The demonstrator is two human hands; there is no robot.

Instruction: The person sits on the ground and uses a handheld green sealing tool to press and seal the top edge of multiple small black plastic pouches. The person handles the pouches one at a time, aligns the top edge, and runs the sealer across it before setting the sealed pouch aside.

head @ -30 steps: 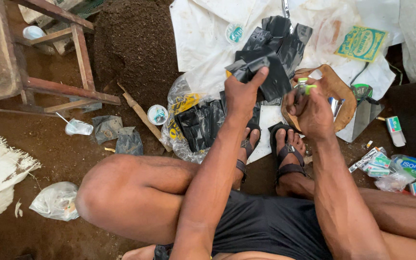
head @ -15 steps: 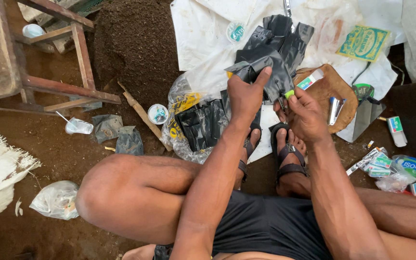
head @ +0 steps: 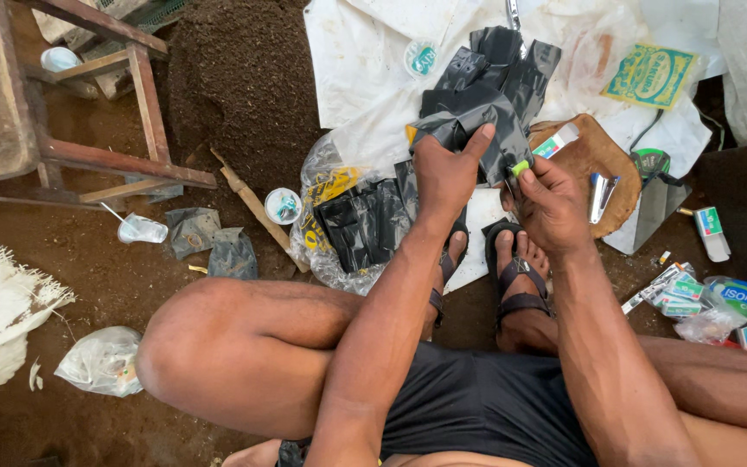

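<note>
Left hand: mine, fingers pressed down flat on a crumpled black plastic grow-bag, thumb and forefinger nipping its top fold.
Right hand: curled tight round a small green-tipped stapler-like tool; can't tell how hard the tool bites, my fingers cover it.
Bag position: over the white woven sack sheet, just ahead of my sandalled feet, w/ more loose black bags behind.
Spares: stack of flat black bags in a clear plastic wrapper, left of my feet.
Nearby: brown wooden tray beside rt hand; dark soil heap at upper left.
Risk 1: thin film, slick; if my left pinch slackens the fold prob springs open.
Risk 2: tool tip sits close to my left fingertips; a hurried squeeze could nip skin.
Risk 3: squatting low, arms crossed over knees; a wobble may drag the bag off the sheet into dirt.
</note>
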